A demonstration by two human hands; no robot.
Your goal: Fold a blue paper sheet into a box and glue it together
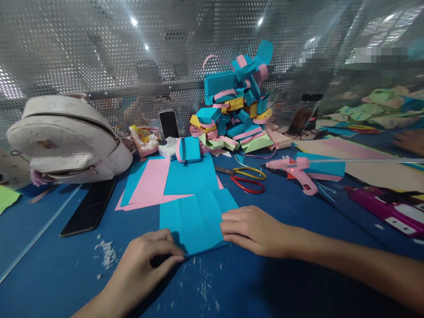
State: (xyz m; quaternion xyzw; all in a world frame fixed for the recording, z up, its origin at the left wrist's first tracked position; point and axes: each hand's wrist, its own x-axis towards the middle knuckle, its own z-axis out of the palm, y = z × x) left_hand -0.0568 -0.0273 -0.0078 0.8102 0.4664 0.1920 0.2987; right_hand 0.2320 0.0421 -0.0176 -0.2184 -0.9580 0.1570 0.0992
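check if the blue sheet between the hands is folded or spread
Spread: the blue sheet shows a broad, creased face; cannot tell whether its near edge is folded.

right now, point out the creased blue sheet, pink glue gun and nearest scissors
Creased blue sheet [198,220], head view, middle of its upper face.
Pink glue gun [295,164], head view, middle of its body.
Nearest scissors [233,172], head view, pivot between blades and handles.

A blue paper sheet is lying between the left hand and the right hand, showing parallel creases.
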